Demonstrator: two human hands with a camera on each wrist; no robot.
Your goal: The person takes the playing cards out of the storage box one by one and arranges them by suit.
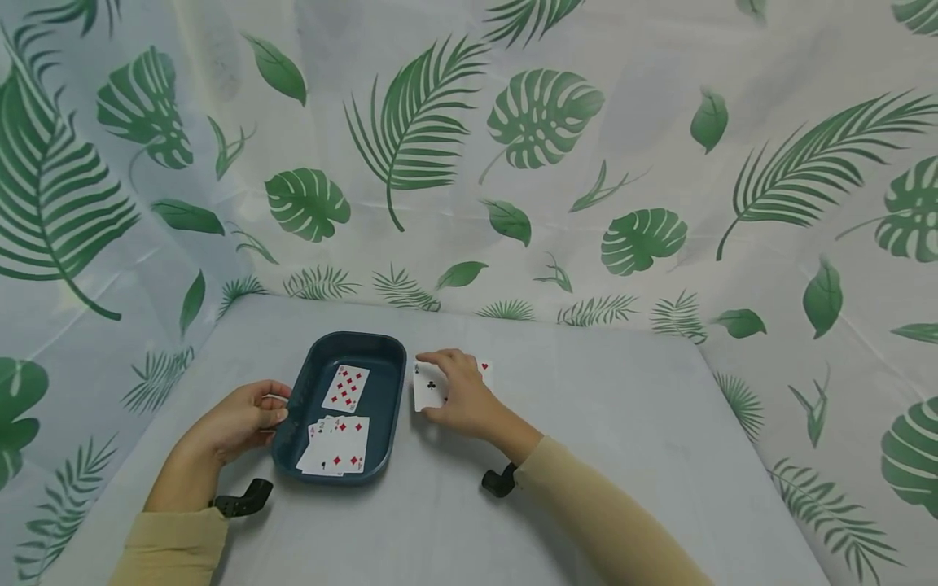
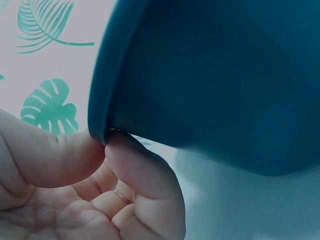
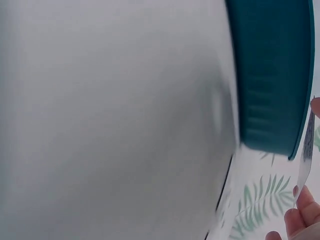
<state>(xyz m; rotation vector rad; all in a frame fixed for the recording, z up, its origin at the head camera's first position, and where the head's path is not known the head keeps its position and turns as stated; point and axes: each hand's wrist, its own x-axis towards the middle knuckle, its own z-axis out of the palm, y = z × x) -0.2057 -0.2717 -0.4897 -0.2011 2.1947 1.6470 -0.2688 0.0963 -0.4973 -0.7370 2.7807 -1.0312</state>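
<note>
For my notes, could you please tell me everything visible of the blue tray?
The dark blue tray is a shallow, plastic-looking rectangle with rounded corners and a lipped rim. It sits open side up on the white table, long sides running from near to far. Inside, one card lies toward the far end, overlapping cards at the near end. The left hand pinches its left rim.

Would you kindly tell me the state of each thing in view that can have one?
Left hand: pinching the tray's rim.
Right hand: holding the club card.
Tray: holding face-up cards.
Club card: held off the table, by opposite edges.
Single diamond card: face up in the tray, apart from the pile.
Card pile: face up, overlapping.
Heart card: face showing, partly hidden by the right hand.
</note>
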